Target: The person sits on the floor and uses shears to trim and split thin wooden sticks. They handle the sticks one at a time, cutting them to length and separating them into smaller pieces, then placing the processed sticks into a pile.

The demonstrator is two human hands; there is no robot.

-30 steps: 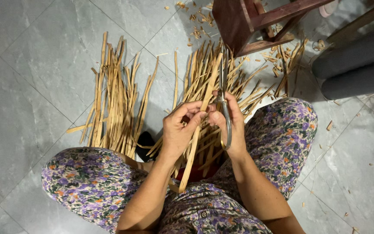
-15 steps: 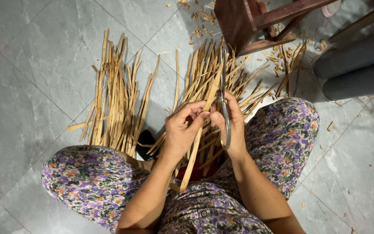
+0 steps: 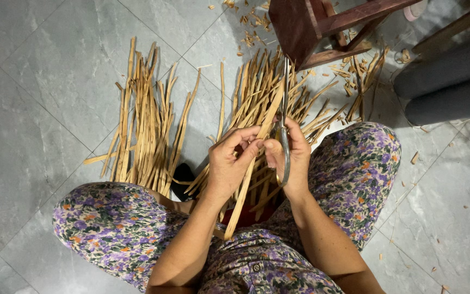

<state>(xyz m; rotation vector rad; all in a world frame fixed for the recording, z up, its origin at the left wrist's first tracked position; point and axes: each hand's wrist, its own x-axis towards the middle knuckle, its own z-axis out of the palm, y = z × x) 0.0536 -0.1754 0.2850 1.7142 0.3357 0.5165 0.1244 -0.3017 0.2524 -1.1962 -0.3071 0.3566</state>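
Observation:
I sit on a grey tiled floor with my knees apart, in floral trousers. My left hand (image 3: 234, 162) pinches a long flat bamboo strip (image 3: 247, 185) that slants from my lap up toward the far pile. My right hand (image 3: 294, 159) grips a slim metal knife (image 3: 285, 117) whose blade points away from me and lies against the strip's upper part. Both hands meet over a heap of strips (image 3: 270, 98) between my legs.
A second bundle of strips (image 3: 148, 125) lies on the floor to the left. A dark red wooden stool (image 3: 322, 27) stands beyond the heap, with chips scattered around it. Grey rolled tubes (image 3: 441, 81) lie at the right. A dark sandal (image 3: 181, 179) shows by my left knee.
Both hands stay on the strip and the knife in nearly the same place. My left fingers have shifted slightly along the strip.

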